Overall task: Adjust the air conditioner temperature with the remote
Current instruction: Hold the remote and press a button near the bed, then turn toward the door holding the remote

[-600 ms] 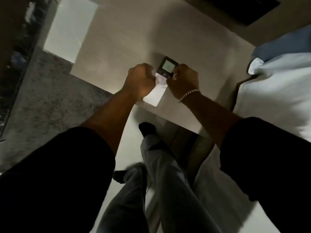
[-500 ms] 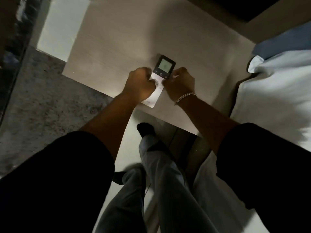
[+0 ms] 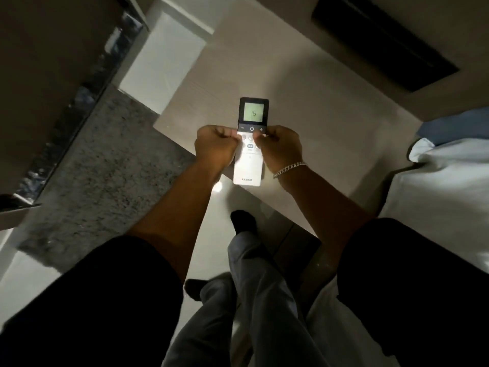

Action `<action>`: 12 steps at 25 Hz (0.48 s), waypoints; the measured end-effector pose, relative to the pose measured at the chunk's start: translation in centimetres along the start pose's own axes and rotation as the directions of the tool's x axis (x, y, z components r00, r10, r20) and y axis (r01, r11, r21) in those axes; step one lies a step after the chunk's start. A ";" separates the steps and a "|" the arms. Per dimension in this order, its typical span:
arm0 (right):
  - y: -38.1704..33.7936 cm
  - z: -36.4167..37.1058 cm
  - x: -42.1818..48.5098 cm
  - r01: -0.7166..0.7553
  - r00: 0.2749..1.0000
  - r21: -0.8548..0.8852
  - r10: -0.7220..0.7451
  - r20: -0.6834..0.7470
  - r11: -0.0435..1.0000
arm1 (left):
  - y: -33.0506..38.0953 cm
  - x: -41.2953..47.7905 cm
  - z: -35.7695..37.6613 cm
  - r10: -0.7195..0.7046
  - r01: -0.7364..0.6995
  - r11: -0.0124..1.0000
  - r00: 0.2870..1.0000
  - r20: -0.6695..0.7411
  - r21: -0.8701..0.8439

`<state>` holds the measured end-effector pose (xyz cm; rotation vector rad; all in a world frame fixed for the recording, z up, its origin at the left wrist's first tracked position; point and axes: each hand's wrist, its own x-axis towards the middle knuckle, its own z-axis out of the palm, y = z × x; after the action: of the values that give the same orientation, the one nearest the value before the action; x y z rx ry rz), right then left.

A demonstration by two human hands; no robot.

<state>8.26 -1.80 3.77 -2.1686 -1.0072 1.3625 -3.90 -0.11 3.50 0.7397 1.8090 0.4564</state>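
Remote (image 3: 250,144) now raised off table (image 3: 317,123), both hands, left hand (image 3: 215,147) and right hand (image 3: 280,148), clamped on its sides; screen above thumbs reads 16, buttons reachable.

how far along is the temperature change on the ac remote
Done: the remote is up off the table, gripped by the left hand and right hand, with its screen lit and reading 16. In hand: thumbs sit just under the minus, power and plus row. Left: whether a press is landing, or what setting is wanted, can't be told.
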 end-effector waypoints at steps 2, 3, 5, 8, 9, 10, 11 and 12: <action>-3.7 0.2 -2.1 0.127 0.990 -0.016 -0.126 0.056 0.992 | 1.9 -2.2 -3.9 0.033 -0.035 0.995 0.999 -0.024 -0.097; -6.0 0.4 -3.6 0.192 0.978 -0.033 -0.188 0.085 0.981 | 3.0 -3.7 -6.4 0.058 -0.063 0.988 0.997 -0.045 -0.138; -10.3 0.9 -6.6 0.299 0.947 -0.034 -0.292 0.133 0.954 | 4.7 -6.5 -11.3 0.084 -0.104 0.973 0.991 -0.107 -0.204; -16.4 2.1 -12.1 0.340 0.903 0.157 -0.369 0.219 0.927 | 6.7 -11.4 -18.3 0.124 -0.183 0.944 0.967 -0.223 -0.273; -18.4 2.5 -14.0 0.365 0.878 0.191 -0.405 0.254 0.911 | 7.3 -13.2 -20.6 0.144 -0.221 0.931 0.954 -0.264 -0.291; -20.8 3.0 -16.1 0.407 0.842 0.217 -0.457 0.287 0.887 | 8.1 -15.3 -23.2 0.163 -0.260 0.916 0.937 -0.310 -0.305; -23.0 3.3 -18.3 0.444 0.804 0.244 -0.504 0.317 0.862 | 8.9 -17.5 -25.5 0.176 -0.295 0.901 0.919 -0.353 -0.318; -25.6 3.6 -20.8 0.486 0.755 0.277 -0.558 0.345 0.829 | 9.8 -20.0 -28.2 0.190 -0.336 0.884 0.894 -0.406 -0.326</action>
<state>-9.99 -0.39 31.49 -1.3279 -1.4571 1.5671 -23.09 -5.30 33.40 0.6548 1.8722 1.1712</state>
